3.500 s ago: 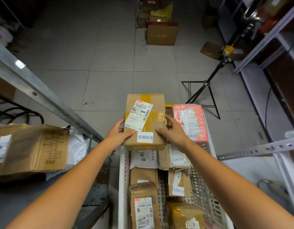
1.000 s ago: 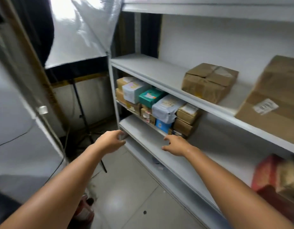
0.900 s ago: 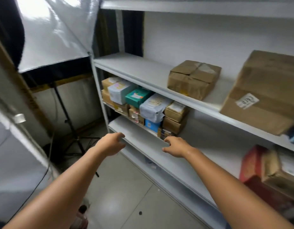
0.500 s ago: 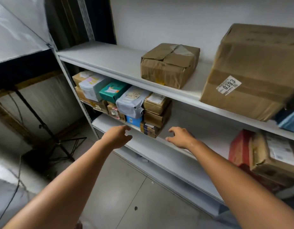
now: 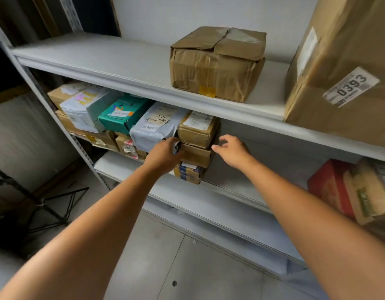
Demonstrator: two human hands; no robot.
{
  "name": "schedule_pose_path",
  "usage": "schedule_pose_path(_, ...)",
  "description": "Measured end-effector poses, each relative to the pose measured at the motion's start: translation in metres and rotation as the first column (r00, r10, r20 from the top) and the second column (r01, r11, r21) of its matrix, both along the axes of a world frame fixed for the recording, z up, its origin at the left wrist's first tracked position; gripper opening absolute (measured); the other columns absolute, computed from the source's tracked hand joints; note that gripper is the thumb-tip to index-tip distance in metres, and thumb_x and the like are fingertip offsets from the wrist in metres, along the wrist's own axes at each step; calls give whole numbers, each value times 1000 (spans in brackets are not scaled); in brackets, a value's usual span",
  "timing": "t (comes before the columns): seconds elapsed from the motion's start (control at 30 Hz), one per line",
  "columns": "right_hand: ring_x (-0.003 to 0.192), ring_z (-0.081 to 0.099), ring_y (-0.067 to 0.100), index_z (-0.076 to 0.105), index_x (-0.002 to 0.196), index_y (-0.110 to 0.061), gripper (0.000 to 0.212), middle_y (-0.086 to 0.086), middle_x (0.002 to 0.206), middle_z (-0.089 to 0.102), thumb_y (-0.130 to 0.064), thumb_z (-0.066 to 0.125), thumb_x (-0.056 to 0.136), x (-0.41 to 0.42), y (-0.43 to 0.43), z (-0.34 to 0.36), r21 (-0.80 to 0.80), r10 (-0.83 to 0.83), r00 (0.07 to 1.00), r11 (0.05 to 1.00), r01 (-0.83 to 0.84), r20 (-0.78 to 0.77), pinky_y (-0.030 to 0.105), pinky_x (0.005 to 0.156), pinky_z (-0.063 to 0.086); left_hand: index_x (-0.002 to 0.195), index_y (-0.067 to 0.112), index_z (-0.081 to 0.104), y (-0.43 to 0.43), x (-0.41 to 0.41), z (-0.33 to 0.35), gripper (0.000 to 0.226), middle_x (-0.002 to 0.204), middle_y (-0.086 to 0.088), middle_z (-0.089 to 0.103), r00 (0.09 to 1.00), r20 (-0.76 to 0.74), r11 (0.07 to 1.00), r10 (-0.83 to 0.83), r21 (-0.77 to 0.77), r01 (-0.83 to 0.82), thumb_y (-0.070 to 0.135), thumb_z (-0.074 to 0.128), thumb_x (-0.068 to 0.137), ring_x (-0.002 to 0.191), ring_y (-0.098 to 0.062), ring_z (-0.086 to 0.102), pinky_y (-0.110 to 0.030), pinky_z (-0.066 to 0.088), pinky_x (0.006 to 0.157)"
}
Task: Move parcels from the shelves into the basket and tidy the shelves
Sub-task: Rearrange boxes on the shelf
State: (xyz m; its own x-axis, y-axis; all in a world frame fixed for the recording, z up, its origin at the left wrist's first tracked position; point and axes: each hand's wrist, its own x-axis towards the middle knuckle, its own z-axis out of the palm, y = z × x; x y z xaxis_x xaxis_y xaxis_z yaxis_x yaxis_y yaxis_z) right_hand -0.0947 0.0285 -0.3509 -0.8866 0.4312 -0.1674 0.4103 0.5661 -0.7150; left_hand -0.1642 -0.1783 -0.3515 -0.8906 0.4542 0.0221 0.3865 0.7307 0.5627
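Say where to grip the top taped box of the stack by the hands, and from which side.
Take the top taped box by its left and right faces, from the front: the upper shelf hangs close over it, its right face is free, and the white mailer bag crowds its left.

1. Large brown cardboard box labelled 0393 (image 5: 343,79), upper right: cut off by top and right edges.
2. Fingertips of the left hand (image 5: 163,155), centre: hidden beside the stacked brown taped parcels (image 5: 196,155); grip unclear.
3. Red box (image 5: 326,187), right edge: blurred.

Bare forearms, bare left hand (image 5: 163,155) and right hand (image 5: 232,151).
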Motion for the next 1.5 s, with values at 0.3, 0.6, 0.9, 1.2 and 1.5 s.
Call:
schedule_pose_path(0.3,116,57,24,54,135,-21,51,2,132,59,-49,58,93,-47,-9,-5,-325,-238,952,931,166,-193,44,97,52,146,17,38,22,-39,-10,58,137,-8,53,998,55,962,40,268,-53,22,63,94,117,-18,53,-20,44,87)
schedule_pose_path(0.6,110,55,21,52,139,-22,47,0,130,54,-36,62,95,-55,-15,-6,-597,-372,913,775,207,-167,46,93,56,137,17,44,25,-48,-20,48,121,-3,62,983,180,915,-28,400,-47,18,65,93,109,-17,60,-14,47,72)
schedule_pose_path(0.9,108,54,19,42,146,-23,55,-1,125,51,-25,63,95,-16,-20,1,-621,-312,940,766,164,-136,44,93,55,142,16,44,15,-13,-7,50,117,-7,65,968,250,912,-17,402,-87,31,59,97,103,-20,64,-29,54,80)
schedule_pose_path(1.2,108,62,22,42,146,-23,64,6,129,59,-19,69,88,40,-35,15,-589,-130,983,807,31,-126,34,74,60,132,19,47,-9,53,15,44,108,-1,61,949,309,879,68,431,-203,34,63,94,91,-9,61,-13,44,59)
schedule_pose_path(1.5,107,62,20,51,129,-27,50,7,128,60,-15,73,86,66,-56,49,-446,18,982,890,-101,-187,41,88,58,130,23,49,-37,85,38,57,114,-3,61,892,436,754,122,544,-369,13,77,82,106,-24,64,-44,58,88)
